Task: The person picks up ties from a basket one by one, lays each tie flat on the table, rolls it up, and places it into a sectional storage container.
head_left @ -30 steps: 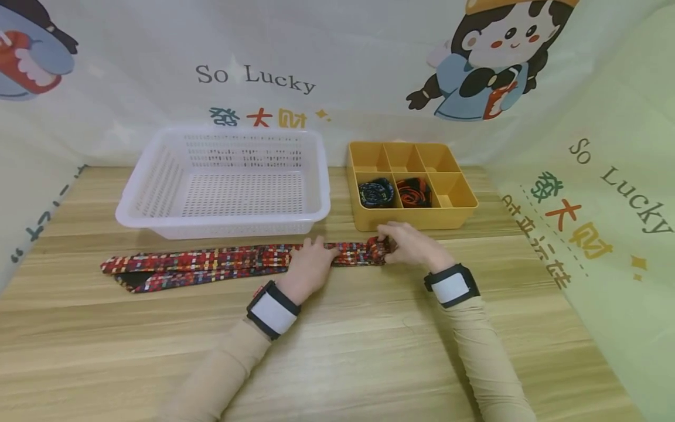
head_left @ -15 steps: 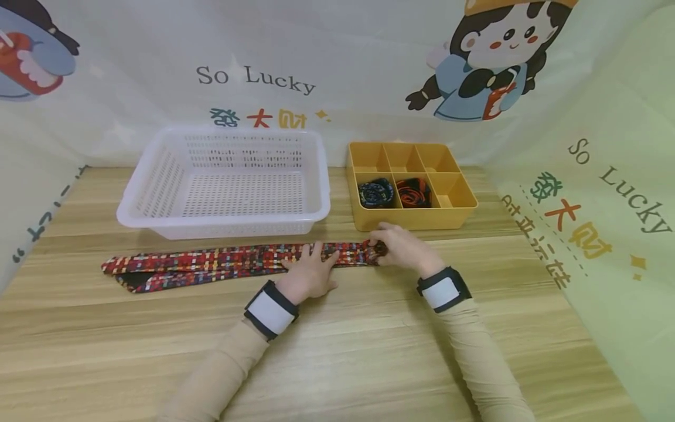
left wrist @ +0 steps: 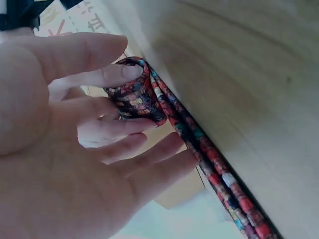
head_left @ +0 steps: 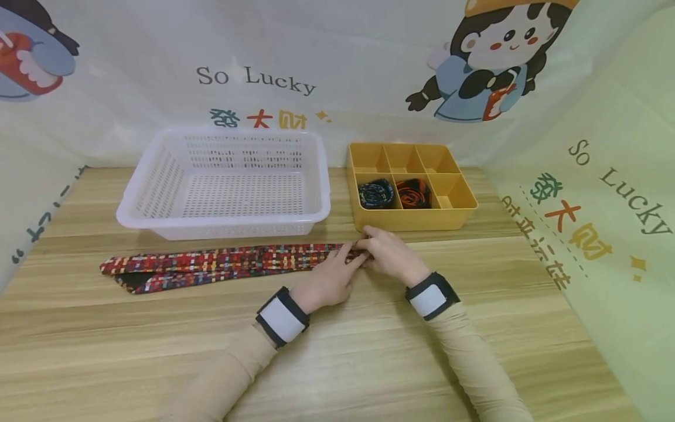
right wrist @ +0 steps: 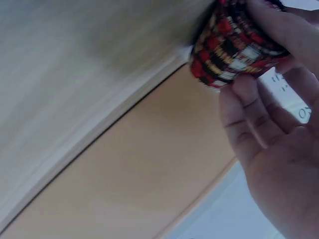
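A red multicoloured checked necktie (head_left: 211,261) lies doubled lengthwise on the wooden table, its loose ends at the left. Its right end is wound into a roll (right wrist: 227,52). My right hand (head_left: 392,255) pinches that roll between thumb and fingers, at the front of the yellow box. Close against it, my left hand (head_left: 327,281) lies over the tie just left of the roll, fingers extended and touching the fabric. From the left wrist, the coil (left wrist: 137,97) stands on its edge with the doubled strip running away from it. In the head view the hands largely hide the roll.
A white perforated basket (head_left: 221,221) stands behind the tie. Right of it sits a yellow six-compartment box (head_left: 416,220); its front row holds a rolled dark blue tie (head_left: 376,193) and a rolled black-and-orange tie (head_left: 413,193). Printed cloth hangs behind and at the sides.
My right hand has moved left with the roll, winding up more of the tie. My left hand has shifted right, and the two hands now meet at the roll.
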Demonstrator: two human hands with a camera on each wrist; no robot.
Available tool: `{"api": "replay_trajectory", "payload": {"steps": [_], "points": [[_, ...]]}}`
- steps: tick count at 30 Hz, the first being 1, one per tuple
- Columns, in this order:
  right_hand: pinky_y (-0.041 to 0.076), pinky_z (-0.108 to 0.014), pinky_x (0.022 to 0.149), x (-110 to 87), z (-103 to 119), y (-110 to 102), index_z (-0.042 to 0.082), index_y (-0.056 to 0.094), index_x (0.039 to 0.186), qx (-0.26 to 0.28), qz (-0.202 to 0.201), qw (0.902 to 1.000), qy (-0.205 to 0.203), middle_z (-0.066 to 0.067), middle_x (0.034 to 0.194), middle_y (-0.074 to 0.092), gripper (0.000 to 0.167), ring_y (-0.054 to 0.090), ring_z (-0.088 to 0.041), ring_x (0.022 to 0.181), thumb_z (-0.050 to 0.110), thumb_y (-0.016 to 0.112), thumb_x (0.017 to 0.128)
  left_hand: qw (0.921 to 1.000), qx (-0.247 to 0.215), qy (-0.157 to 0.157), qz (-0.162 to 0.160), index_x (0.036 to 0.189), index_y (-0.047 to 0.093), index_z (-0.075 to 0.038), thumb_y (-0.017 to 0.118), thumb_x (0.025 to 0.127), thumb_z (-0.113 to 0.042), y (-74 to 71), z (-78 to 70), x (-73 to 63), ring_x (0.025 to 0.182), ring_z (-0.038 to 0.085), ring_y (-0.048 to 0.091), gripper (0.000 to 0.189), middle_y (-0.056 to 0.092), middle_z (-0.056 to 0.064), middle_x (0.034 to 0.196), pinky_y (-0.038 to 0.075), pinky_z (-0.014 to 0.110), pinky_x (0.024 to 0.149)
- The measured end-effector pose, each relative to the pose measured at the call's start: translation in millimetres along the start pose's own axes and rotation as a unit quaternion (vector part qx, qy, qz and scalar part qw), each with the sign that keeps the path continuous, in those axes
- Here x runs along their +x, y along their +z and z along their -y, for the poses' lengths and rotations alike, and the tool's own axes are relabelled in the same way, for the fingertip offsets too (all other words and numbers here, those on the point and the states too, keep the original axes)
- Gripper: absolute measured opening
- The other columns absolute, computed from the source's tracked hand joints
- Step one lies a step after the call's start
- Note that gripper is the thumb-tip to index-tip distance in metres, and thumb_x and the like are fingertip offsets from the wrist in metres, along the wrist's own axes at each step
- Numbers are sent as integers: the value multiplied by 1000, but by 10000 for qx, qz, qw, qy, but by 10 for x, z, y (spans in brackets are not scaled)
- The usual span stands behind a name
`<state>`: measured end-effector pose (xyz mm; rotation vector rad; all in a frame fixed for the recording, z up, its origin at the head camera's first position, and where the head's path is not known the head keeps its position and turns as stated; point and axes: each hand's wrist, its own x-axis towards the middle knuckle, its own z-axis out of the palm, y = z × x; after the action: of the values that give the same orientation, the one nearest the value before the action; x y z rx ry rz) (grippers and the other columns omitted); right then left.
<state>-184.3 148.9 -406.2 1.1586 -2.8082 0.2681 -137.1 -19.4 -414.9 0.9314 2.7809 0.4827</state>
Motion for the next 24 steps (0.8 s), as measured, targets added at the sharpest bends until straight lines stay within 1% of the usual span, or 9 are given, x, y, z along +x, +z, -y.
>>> {"api": "replay_trajectory", "payload": {"steps": [3, 6, 8, 10, 13, 15, 18, 20, 24], "points": [[53, -36, 74, -2, -4, 1, 2, 65, 104, 65, -52, 10000, 24, -8, 92, 61, 36, 63, -23, 83, 13, 81, 73, 9998, 123, -169, 14, 148, 33, -9, 57, 90, -10, 4, 8, 5, 130, 41, 41, 62, 36, 23, 146, 43, 48, 102], [53, -38, 83, -3, -30, -40, 1, 61, 103, 332, 125, 9994, 51, -13, 101, 64, 36, 64, -27, 93, 12, 80, 74, 9992, 310, -217, 114, 148, 32, -9, 56, 91, -10, -7, 14, 6, 130, 40, 42, 61, 43, 22, 142, 42, 48, 104], [51, -40, 89, -14, -60, -88, 0, 65, 103, 675, 333, 9971, 110, -17, 110, 61, 33, 61, -30, 101, 9, 79, 75, 9988, 383, -238, 189, 148, 32, -9, 56, 91, -9, -18, 16, 7, 131, 39, 41, 61, 43, 22, 143, 41, 48, 105], [47, -43, 97, -33, -96, -133, -1, 68, 106, 988, 504, 9937, 164, -20, 119, 56, 34, 56, -33, 110, 7, 77, 75, 9986, 389, -264, 223, 147, 33, -10, 55, 92, -9, -25, 20, 8, 131, 38, 41, 60, 43, 21, 143, 40, 47, 106], [44, -46, 101, -54, -130, -167, 1, 68, 113, 1265, 680, 9895, 182, -22, 127, 52, 36, 52, -35, 117, 5, 74, 78, 9986, 332, -290, 287, 147, 33, -9, 53, 93, -8, -30, 24, 9, 133, 38, 40, 58, 42, 20, 143, 39, 47, 108], [46, -44, 99, -46, -127, -155, 1, 68, 113, 1205, 704, 9902, 69, -20, 122, 56, 35, 55, -33, 113, 5, 73, 79, 9990, 276, -263, 229, 145, 36, -6, 53, 93, -9, -27, 28, 13, 130, 38, 42, 54, 44, 21, 141, 40, 48, 106], [51, -39, 89, -14, -79, -116, 1, 70, 108, 942, 640, 9935, -5, -16, 112, 61, 31, 61, -28, 101, 4, 72, 78, 9997, 121, -221, -14, 138, 43, -1, 55, 92, -9, -27, 35, 17, 125, 40, 45, 48, 45, 24, 138, 44, 49, 101], [53, -37, 83, 9, -28, -90, 2, 71, 106, 672, 558, 9962, 45, -13, 108, 62, 30, 62, -25, 96, 5, 73, 76, 9995, -15, -204, -227, 133, 45, 1, 57, 90, -8, -31, 41, 16, 123, 41, 46, 46, 44, 25, 136, 45, 49, 100], [54, -39, 79, 32, 60, -57, 5, 70, 110, 172, 430, 9985, 295, -11, 109, 65, 37, 62, -25, 97, 7, 75, 73, 9985, -127, -112, -526, 135, 43, 3, 59, 86, -5, -46, 47, 8, 123, 42, 46, 52, 43, 26, 136, 44, 49, 100]]}}
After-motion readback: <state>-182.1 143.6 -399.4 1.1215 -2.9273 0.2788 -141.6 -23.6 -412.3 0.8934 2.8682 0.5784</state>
